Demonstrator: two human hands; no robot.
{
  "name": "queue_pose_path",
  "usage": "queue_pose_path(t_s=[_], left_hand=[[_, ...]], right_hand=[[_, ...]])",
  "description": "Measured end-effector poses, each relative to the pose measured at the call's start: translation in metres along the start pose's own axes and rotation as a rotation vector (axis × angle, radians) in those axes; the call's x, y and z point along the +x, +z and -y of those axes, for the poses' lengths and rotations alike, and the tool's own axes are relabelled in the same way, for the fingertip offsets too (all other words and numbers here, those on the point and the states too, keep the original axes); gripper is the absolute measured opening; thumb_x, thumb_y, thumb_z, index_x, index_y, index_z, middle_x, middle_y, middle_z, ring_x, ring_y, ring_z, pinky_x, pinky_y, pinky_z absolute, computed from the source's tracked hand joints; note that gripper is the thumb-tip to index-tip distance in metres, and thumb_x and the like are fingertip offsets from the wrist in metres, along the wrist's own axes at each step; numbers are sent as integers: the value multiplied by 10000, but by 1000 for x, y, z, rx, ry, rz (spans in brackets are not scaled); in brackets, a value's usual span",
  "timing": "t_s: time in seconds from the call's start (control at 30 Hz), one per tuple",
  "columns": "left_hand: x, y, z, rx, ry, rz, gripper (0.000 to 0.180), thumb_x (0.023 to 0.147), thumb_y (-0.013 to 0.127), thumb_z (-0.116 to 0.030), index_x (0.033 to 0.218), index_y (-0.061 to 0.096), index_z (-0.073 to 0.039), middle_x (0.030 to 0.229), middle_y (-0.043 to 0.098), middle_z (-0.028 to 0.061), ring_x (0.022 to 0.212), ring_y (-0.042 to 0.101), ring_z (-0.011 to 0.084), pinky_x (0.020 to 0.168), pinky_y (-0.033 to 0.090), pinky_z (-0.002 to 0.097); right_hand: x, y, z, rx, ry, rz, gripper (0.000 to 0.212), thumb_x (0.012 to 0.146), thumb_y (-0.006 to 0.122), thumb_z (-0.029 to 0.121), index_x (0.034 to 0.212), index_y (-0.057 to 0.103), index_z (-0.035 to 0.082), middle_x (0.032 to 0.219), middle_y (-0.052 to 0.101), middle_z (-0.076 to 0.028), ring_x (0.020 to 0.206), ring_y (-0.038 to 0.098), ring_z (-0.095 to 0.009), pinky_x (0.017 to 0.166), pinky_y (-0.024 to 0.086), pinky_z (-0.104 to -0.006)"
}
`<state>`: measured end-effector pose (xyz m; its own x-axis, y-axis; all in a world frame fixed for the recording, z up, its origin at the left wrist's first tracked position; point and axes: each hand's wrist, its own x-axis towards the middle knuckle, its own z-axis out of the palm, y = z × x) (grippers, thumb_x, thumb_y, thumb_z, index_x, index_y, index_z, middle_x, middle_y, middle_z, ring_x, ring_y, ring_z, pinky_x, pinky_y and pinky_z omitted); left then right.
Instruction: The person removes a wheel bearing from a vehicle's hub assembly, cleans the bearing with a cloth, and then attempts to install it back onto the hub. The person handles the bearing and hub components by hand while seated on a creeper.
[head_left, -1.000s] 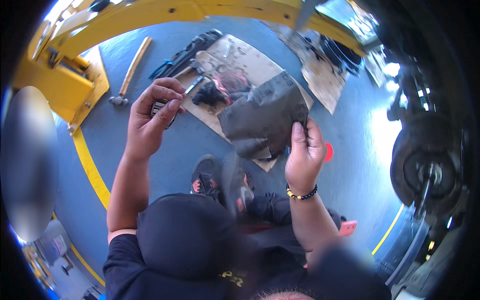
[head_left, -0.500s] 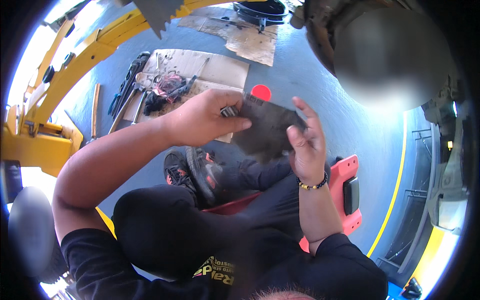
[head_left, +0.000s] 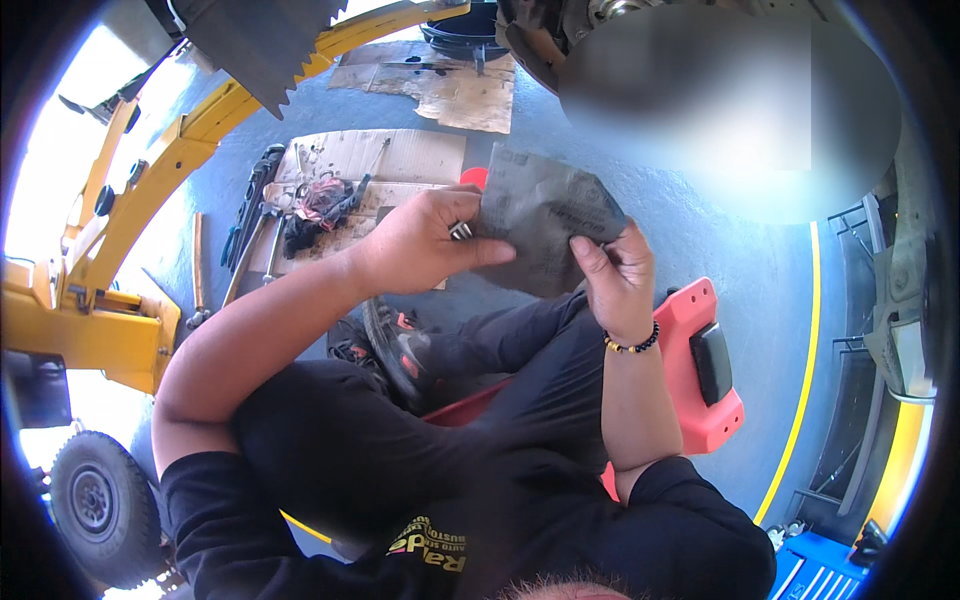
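A dark grey sheet of sandpaper (head_left: pixel 540 215) with faint print on its back is held up in front of my lap, slightly bent. My left hand (head_left: pixel 425 240) pinches its left edge between thumb and curled fingers. A shiny silver band shows at those fingers. At the lower right edge, my right hand (head_left: pixel 618 290) grips the sheet, thumb on the near face and fingers behind. A beaded bracelet (head_left: pixel 632 345) circles my right wrist. The sheet hides some of the fingertips.
Beyond my shoes, cardboard (head_left: pixel 425 150) bears a stained rag (head_left: pixel 325 200) and several tools. A red creeper seat (head_left: pixel 705 410) is at my right. Yellow machinery (head_left: pixel 205 125) rises at left above a tyre (head_left: pixel 95 505). A black basin (head_left: pixel 465 38) stands far off; a blue tray (head_left: pixel 815 570) lies lower right.
My right hand has closed from spread fingers onto the sandpaper's edge. The sheet has turned so its printed back shows more plainly. The whole view has shifted somewhat.
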<state>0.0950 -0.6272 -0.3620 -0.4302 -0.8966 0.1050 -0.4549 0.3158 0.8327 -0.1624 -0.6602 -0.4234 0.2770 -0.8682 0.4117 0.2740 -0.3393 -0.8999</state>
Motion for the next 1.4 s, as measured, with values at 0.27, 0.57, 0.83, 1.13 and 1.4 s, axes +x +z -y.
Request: queue_pose_path(t_s=[0.27, 0.57, 0.83, 1.13, 1.4], left_hand=[[1, 9, 14, -156, -164, -99, 265, 963, 697, -93, 1200, 679, 23, 1101, 694, 76, 965, 660, 160, 897, 516, 318], [-13, -14, 15, -233, -204, 37, 603, 849, 833, -383, 1288, 643, -15, 1038, 656, 61, 1016, 635, 159, 916, 507, 310], [-13, -5, 5, -100, -330, 128, 310, 937, 757, -258, 1113, 712, -6, 1017, 683, 60, 966, 610, 121, 898, 482, 285], [-24, -3, 7, -599, -510, -26, 263, 978, 714, -200, 1119, 676, 18, 976, 656, 29, 909, 596, 95, 808, 487, 262], [-29, -1, -1, -740, -504, -70, 260, 992, 695, -231, 1096, 698, 7, 947, 659, 17, 865, 618, 82, 763, 526, 263]], right_hand=[[3, -10, 10, -369, -280, 136, 289, 895, 611, -120, 1114, 723, 32, 893, 672, -43, 845, 626, -154, 762, 479, -249], [10, -27, 25, -395, -156, 343, 540, 675, 367, -231, 929, 767, 26, 1087, 684, -128, 989, 675, -234, 886, 500, -285], [10, -4, 52, -238, 82, 351, 388, 850, 468, -160, 1129, 689, -4, 1147, 653, -76, 1038, 631, -146, 879, 491, -254], [-3, 9, 36, -39, -70, 220, 220, 947, 731, 111, 1117, 648, -3, 1265, 588, -95, 1015, 594, -128, 862, 525, -268], [10, -1, 39, -392, -32, 164, 280, 887, 791, 106, 824, 528, 32, 1142, 601, -76, 862, 559, -79, 743, 518, -249]])
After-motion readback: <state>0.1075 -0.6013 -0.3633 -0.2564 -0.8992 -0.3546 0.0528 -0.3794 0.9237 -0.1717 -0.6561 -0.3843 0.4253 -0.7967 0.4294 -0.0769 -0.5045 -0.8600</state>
